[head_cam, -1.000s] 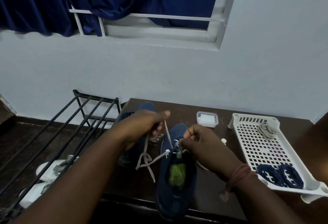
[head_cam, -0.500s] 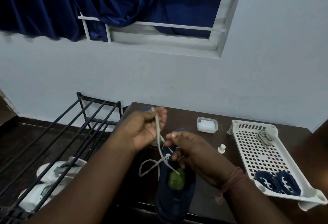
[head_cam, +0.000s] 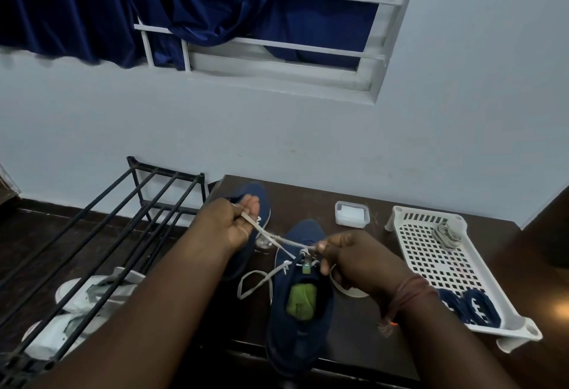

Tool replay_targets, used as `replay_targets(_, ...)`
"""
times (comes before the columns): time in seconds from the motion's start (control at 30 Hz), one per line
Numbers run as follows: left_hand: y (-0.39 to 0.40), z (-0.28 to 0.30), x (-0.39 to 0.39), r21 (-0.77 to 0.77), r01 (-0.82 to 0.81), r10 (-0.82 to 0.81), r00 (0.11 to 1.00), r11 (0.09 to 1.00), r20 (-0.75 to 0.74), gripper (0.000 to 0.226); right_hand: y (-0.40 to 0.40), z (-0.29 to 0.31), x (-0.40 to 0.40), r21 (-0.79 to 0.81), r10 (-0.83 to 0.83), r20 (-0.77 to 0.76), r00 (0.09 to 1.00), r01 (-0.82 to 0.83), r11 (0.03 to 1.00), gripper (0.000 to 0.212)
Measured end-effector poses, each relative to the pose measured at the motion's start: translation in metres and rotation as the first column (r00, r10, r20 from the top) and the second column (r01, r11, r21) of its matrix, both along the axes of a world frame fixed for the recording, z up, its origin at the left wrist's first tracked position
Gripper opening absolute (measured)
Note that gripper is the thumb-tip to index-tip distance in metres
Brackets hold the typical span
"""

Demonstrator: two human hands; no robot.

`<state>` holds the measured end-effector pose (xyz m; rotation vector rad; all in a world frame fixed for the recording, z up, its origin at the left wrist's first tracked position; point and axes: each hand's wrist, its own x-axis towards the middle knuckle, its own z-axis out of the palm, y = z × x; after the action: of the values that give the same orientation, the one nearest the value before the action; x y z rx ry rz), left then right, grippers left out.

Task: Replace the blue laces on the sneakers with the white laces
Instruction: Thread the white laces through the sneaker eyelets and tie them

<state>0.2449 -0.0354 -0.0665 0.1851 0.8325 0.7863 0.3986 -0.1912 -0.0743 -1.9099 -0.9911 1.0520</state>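
Since half a sec ago the hands have pulled apart, drawing the flat white lace [head_cam: 278, 239] taut btwn them; before, it hung slack in a loop.

Left hand [head_cam: 229, 224] pinches one lace end, right hand [head_cam: 348, 257] pinches the other, just above the near navy-blue fabric sneaker [head_cam: 300, 299]. A slack loop of lace lies below and left of the right grip.

Beyond the left grip sits the second navy sneaker [head_cam: 258, 201], partly hidden by that hand. Right of the right grip: small clear plastic box [head_cam: 352, 214], white perforated plastic tray [head_cam: 437, 262] w/ coiled blue laces [head_cam: 469, 307] and a grey bundle [head_cam: 446, 234].

Near sneaker's long axis runs toward/away from the person, toe pointing away, on the dark brown table [head_cam: 363, 327].
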Motion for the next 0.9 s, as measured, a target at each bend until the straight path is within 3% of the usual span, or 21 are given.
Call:
replay_targets(0.13,-0.006,0.001,0.007,0.050,0.016,-0.009,0.991,0.999,-0.135,0.036,0.004,-0.004,-0.003,0.058,-0.100,-0.044,0.994,0.103,0.993,0.027)
replay_targets(0.23,-0.018,0.002,0.010,0.129,0.176,-0.130,0.944,0.976,-0.302,0.034,0.009,-0.007,-0.007,0.089,-0.168,-0.079,0.983,0.175,0.981,0.028)
replay_targets(0.27,-0.024,0.004,0.010,0.188,0.308,-0.193,0.866,0.933,-0.462,0.032,0.011,-0.009,-0.008,0.096,-0.185,-0.090,0.979,0.194,0.976,0.025)
replay_targets(0.3,-0.033,0.008,0.009,0.229,0.503,-0.213,0.674,0.834,-0.707,0.027,0.013,-0.011,-0.009,0.097,-0.200,-0.103,0.974,0.210,0.973,0.021)
replay_targets(0.33,-0.040,0.002,0.006,0.264,0.711,-0.076,0.408,0.651,-0.910,0.021,0.015,-0.012,-0.009,0.094,-0.210,-0.108,0.972,0.221,0.971,0.017)
replay_targets(0.37,-0.047,-0.004,0.001,0.257,0.823,0.150,0.210,0.507,-0.966,0.020,0.016,-0.013,-0.010,0.093,-0.211,-0.102,0.972,0.221,0.971,0.015)
replay_targets(0.4,-0.053,-0.008,-0.003,0.219,0.892,0.331,0.084,0.395,-0.940,0.024,0.016,-0.013,-0.011,0.093,-0.208,-0.089,0.974,0.216,0.972,0.014)
replay_targets(0.43,-0.057,-0.010,-0.006,0.180,0.930,0.432,0.026,0.320,-0.902,0.027,0.017,-0.014,-0.011,0.096,-0.206,-0.077,0.976,0.213,0.972,0.013)
replay_targets(0.5,-0.060,-0.011,-0.006,0.222,0.945,0.498,0.077,0.240,-0.864,0.030,0.017,-0.015,-0.011,0.104,-0.217,-0.053,0.975,0.221,0.970,0.014)
replay_targets(0.57,-0.058,-0.004,-0.001,0.316,0.930,0.478,0.194,0.189,-0.857,0.023,0.017,-0.015,-0.008,0.129,-0.237,0.008,0.971,0.234,0.964,0.015)
replay_targets(0.63,-0.052,-0.001,0.006,0.382,0.913,0.350,0.315,0.141,-0.882,0.026,0.016,-0.015,-0.008,0.162,-0.222,-0.008,0.975,0.220,0.962,0.014)
replay_targets(0.7,-0.047,-0.005,0.012,0.406,0.909,0.206,0.381,0.098,-0.902,0.017,0.015,-0.014,-0.010,0.183,-0.199,-0.146,0.969,0.224,0.957,0.008)
replay_targets(0.8,-0.041,-0.011,0.014,0.405,0.905,0.157,0.385,0.131,-0.910,0.004,0.014,-0.018,-0.006,0.133,-0.212,-0.276,0.938,0.256,0.958,0.011)
replay_targets(0.83,-0.040,-0.012,0.014,0.383,0.912,0.165,0.359,0.148,-0.919,0.006,0.014,-0.020,-0.004,0.100,-0.225,-0.218,0.950,0.251,0.963,0.019)
replay_targets(0.9,-0.039,-0.014,0.013,0.318,0.932,0.205,0.282,0.173,-0.937,0.013,0.012,-0.030,0.001,0.017,-0.234,0.086,0.968,0.234,0.972,0.039)
